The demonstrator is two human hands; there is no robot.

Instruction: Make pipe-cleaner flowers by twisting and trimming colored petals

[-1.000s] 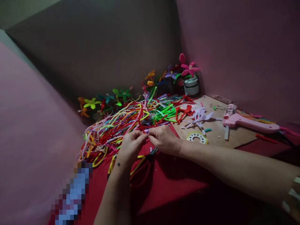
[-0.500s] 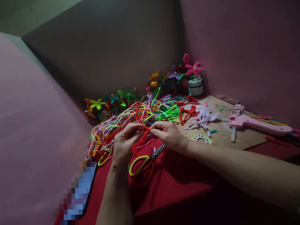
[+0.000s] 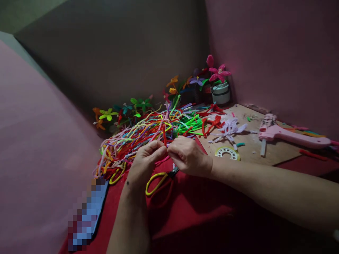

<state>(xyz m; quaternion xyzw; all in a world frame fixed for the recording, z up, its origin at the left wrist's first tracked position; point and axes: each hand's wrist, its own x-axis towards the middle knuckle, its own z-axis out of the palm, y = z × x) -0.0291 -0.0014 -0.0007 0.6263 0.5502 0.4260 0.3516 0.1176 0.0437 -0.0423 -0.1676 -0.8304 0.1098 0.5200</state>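
Note:
A red pipe cleaner (image 3: 164, 135) stands up between my two hands, bent upward at the top. My left hand (image 3: 145, 160) pinches it between thumb and forefinger. Close against those fingertips, my right hand (image 3: 189, 157) is curled round its other part, which the fingers mostly hide. Below the hands lies a pair of scissors (image 3: 174, 171) with yellow handles, its blades partly covered by my right hand. Behind them spreads a heap of many-coloured pipe cleaners (image 3: 137, 135), with a green bundle (image 3: 190, 125) at its right.
A pink glue gun (image 3: 293, 135) rests on a brown board (image 3: 278, 155) at right, near a tape roll (image 3: 227, 153) and lilac pipe-cleaner pieces (image 3: 230, 128). Pipe-cleaner flowers (image 3: 219, 73) and a lidded container (image 3: 221, 93) stand behind. A blurred phone-like slab (image 3: 96, 208) lies at left on red cloth.
My right hand has rolled over and its fingers have curled in further. The pipe cleaner's lower length, which hung below my left hand, is now out of sight. The view has shifted slightly.

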